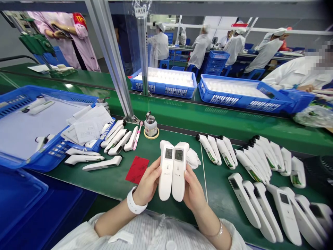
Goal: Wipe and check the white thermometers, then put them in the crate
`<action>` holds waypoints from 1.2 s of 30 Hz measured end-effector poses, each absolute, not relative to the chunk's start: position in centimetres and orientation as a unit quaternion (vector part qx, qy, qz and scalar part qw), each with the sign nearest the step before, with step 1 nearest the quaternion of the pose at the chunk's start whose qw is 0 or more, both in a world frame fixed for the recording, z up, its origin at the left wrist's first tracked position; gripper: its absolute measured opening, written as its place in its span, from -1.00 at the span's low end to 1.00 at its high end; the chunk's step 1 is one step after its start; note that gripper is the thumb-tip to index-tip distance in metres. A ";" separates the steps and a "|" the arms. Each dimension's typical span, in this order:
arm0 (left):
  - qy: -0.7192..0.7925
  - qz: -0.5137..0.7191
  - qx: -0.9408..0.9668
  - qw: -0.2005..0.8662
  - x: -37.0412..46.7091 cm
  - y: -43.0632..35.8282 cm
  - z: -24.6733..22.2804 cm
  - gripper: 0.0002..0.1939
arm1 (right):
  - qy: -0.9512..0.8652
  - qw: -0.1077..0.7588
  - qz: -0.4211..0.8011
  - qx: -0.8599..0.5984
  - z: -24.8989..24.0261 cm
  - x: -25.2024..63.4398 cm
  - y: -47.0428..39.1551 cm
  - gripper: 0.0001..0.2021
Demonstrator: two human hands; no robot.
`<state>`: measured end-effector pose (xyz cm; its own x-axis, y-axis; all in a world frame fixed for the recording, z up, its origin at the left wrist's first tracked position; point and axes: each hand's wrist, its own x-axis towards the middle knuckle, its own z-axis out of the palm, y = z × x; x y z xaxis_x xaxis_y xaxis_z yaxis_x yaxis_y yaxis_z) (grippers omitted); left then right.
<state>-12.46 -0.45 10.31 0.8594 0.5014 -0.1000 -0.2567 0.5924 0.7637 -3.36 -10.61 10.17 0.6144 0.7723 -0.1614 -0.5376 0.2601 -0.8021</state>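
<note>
Side by side in front of me are two white infrared thermometers, their small grey screens lit and facing me. My left hand grips the left thermometer, thumb along its edge. Around the right thermometer is my right hand, closed the same way. The two bodies touch or nearly touch near their heads. Behind the right one lies a crumpled white tissue, partly hidden. A red square of sandpaper-like sheet lies flat on the green bench, left of my left hand.
Several thermometers lie in rows at right, more at left. A blue crate with papers stands at left. A pump bottle and pink toothbrush sit near a metal post. Blue trays and co-workers are beyond.
</note>
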 end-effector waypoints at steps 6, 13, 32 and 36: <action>0.159 0.224 0.442 0.854 -12.7 -0.2 9.6 -0.51 | -0.150 0.768 0.405 -0.473 9.7 -3.4 -10.6 -0.57; 0.155 0.187 0.557 0.794 -12.4 -0.1 10.1 -0.59 | -0.235 0.742 0.327 -0.536 9.1 -3.6 -10.2 -0.54; 0.223 0.203 0.415 0.859 -11.6 -0.1 9.2 -0.57 | -0.046 0.779 0.432 -0.452 9.3 -2.9 -9.9 -0.63; 0.223 0.211 0.372 0.876 -11.6 0.4 9.4 -0.58 | -0.025 0.795 0.446 -0.410 9.3 -2.5 -10.1 -0.64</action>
<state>-11.60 0.38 9.41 0.8121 0.5348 -0.2333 -0.2040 0.6348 0.7452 -2.48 -10.05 9.26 0.6016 0.7296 -0.3251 -0.6878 0.2662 -0.6753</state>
